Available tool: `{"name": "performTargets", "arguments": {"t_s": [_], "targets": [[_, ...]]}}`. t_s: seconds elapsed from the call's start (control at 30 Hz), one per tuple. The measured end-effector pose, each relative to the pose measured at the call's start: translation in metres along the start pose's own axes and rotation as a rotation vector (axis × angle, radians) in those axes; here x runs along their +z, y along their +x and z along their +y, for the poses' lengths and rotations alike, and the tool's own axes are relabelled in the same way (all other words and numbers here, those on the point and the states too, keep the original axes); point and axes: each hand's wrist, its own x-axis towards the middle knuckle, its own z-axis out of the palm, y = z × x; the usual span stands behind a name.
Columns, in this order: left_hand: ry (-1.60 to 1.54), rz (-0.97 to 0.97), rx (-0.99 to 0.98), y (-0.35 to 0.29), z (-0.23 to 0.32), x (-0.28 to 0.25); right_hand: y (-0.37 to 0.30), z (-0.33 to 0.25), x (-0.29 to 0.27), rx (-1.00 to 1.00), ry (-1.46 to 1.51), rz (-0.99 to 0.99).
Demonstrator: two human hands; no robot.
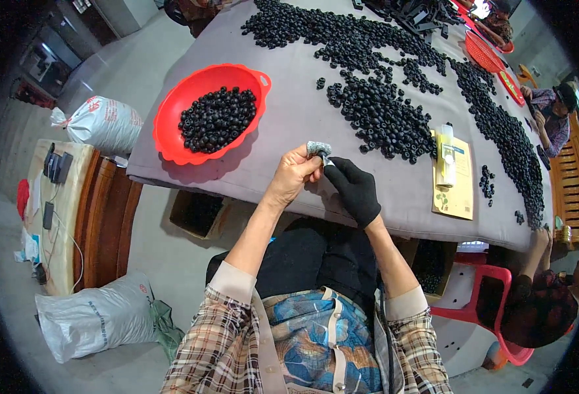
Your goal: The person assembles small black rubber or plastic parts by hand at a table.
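Observation:
My left hand is bare and closed in a pinch just past the table's front edge. A speckled grey-white strip shows at its fingertips, perhaps a wrap around a finger. My right hand wears a black glove, its fingers closed and meeting the left fingertips. Between the two hands is a small dark piece with a pale bit beside it, mostly hidden by the fingers. Left of my hands, a red plastic basin holds a heap of small black ring-shaped parts.
More black parts lie in heaps across the grey-covered table. At right, a clear tube-like container rests on a yellow booklet. Other people sit along the right side. White sacks and a red stool stand about.

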Motion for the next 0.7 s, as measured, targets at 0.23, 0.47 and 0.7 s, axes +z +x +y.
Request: {"name": "performTargets", "arguments": {"t_s": [0.23,0.47,0.7], "targets": [[0.007,-0.003,-0.014,-0.0007,0.0013,-0.0005,0.0004,0.0019,0.0027,0.009,0.083,0.029],[0.013,-0.001,-0.022,-0.0003,0.0,-0.0016,0.0009,0.0001,0.002,0.06,0.047,0.019],[0.043,0.017,-0.013,0.0012,-0.0008,0.0021,0.0022,0.003,-0.0008,0.076,-0.018,-0.013]]}}
